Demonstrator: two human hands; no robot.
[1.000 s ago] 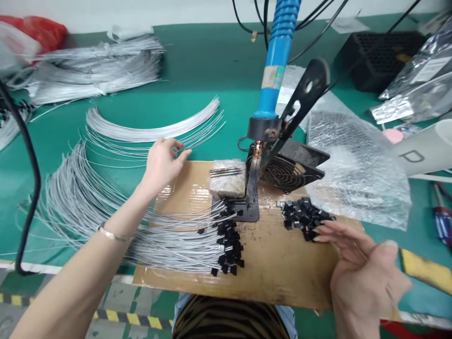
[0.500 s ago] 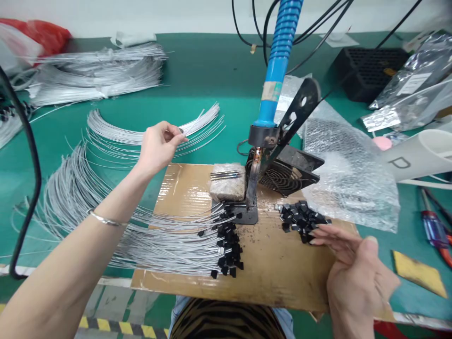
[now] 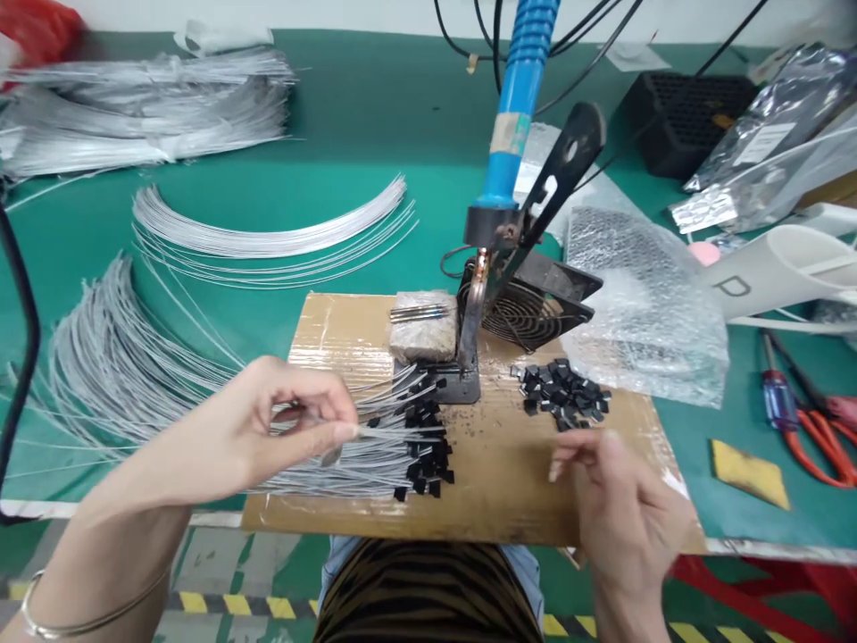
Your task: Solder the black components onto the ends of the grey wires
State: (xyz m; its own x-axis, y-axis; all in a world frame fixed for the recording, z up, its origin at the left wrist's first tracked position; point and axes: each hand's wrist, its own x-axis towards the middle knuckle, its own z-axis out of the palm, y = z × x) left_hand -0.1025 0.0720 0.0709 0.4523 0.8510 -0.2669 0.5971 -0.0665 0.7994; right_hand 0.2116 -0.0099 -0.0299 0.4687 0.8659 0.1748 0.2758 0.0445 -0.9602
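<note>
left hand (image 3: 285, 429): pinches thin white wire (image 3: 385, 432)
right hand (image 3: 622, 500): is curled near small black square pieces (image 3: 566, 391); its grip i cannot tell

Wires (image 3: 281, 243) are showing white at ten o'clock, pieces (image 3: 562, 391) black at four, a handle (image 3: 517, 100) blue at one, and clothing (image 3: 428, 594) brown-and-black striped at six.
</note>
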